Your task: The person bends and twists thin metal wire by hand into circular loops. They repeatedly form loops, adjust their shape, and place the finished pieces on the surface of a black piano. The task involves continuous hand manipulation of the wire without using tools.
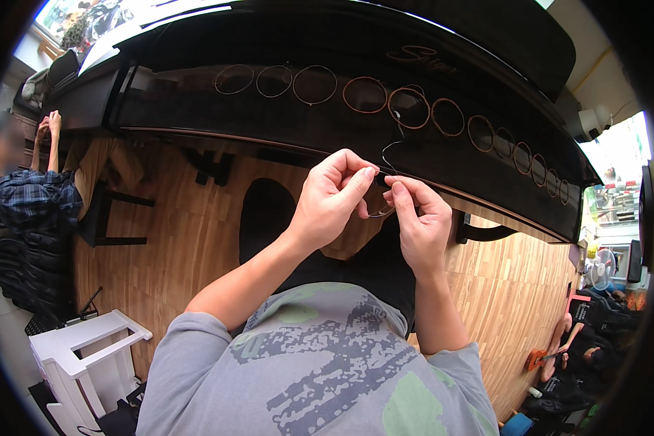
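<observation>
My left hand point(332, 195) is closed in a pinch, thumb against the index finger, on a thin wire string. Close beside it, my right hand point(420, 221) pinches the same string between thumb and fingertips. One curved end of the string point(391, 146) rises above my hands, and part of a loop hangs below between them. Beyond my hands, several coiled strings lie in a row on a glossy black piano point(196, 109). Silvery coils, such as one coil point(315, 105), lie on the left; coppery ones, such as another coil point(344, 94), continue to the right.
The piano's front edge runs just beyond my hands. At far left a person in a plaid shirt point(33, 196) sits on a dark stool point(120, 240). A white stand point(80, 349) is at lower left. Another person with an orange ukulele-like instrument point(536, 359) is at lower right.
</observation>
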Action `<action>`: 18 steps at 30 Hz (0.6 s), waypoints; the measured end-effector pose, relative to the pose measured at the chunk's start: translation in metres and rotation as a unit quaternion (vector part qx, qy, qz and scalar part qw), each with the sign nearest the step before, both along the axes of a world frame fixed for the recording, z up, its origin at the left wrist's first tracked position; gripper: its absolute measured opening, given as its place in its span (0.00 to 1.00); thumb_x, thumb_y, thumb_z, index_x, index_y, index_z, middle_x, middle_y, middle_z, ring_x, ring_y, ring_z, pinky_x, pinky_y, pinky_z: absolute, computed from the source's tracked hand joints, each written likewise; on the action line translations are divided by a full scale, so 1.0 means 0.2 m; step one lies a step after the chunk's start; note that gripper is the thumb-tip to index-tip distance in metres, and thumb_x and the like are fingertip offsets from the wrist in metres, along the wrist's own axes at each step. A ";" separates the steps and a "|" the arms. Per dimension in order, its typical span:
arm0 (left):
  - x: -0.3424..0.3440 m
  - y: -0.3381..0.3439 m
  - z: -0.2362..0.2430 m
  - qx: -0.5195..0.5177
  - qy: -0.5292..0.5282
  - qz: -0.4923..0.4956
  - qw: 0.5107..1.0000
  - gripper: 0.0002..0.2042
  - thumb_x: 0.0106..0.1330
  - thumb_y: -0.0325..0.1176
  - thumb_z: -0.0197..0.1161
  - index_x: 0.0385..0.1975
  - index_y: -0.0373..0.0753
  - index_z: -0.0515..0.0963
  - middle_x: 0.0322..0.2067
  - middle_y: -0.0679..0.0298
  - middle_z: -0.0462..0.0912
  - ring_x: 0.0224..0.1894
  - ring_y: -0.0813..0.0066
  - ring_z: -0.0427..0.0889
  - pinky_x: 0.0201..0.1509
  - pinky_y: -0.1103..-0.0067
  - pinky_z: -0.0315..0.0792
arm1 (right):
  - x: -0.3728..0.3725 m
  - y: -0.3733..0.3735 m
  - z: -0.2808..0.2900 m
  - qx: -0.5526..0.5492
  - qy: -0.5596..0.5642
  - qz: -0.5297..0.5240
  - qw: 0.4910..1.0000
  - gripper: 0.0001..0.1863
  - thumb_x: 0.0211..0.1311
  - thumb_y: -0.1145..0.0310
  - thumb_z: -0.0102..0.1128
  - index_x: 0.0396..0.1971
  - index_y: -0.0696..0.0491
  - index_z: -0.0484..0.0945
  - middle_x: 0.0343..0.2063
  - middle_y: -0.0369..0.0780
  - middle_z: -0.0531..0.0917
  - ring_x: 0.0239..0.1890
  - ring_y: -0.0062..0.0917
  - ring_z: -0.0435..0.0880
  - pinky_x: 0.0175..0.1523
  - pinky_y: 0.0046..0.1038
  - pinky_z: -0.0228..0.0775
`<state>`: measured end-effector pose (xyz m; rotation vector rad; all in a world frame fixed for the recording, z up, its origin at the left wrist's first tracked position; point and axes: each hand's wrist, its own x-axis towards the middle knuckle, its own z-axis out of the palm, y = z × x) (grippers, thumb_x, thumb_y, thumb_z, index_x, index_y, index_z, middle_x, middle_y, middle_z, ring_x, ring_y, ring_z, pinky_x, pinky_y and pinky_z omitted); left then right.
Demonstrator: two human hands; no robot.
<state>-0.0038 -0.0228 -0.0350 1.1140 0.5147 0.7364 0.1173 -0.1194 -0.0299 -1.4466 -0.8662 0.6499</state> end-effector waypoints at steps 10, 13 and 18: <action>0.00 0.03 -0.01 -0.111 -0.042 -0.042 0.992 0.05 0.67 0.31 0.58 0.34 0.36 0.76 0.17 0.73 0.69 0.18 0.90 0.64 0.25 0.84 0.72 | 0.06 0.02 -0.02 0.052 0.315 0.135 0.938 0.11 0.69 0.68 0.47 0.33 0.59 0.76 0.17 0.32 0.73 0.21 0.15 0.73 0.29 0.17 0.67; 0.00 0.04 -0.04 -0.129 -0.064 -0.048 0.989 0.05 0.67 0.32 0.58 0.34 0.37 0.76 0.17 0.74 0.68 0.18 0.90 0.62 0.24 0.86 0.67 | 0.05 0.02 -0.03 0.035 0.304 0.132 0.943 0.11 0.70 0.69 0.47 0.33 0.59 0.76 0.15 0.30 0.69 0.18 0.13 0.67 0.25 0.16 0.62; 0.00 0.02 -0.04 -0.124 -0.056 -0.039 0.990 0.05 0.68 0.32 0.57 0.34 0.38 0.75 0.16 0.75 0.66 0.17 0.89 0.59 0.23 0.87 0.60 | 0.02 0.03 -0.04 0.043 0.266 0.114 0.956 0.11 0.70 0.69 0.48 0.33 0.59 0.76 0.15 0.29 0.67 0.17 0.09 0.63 0.22 0.14 0.57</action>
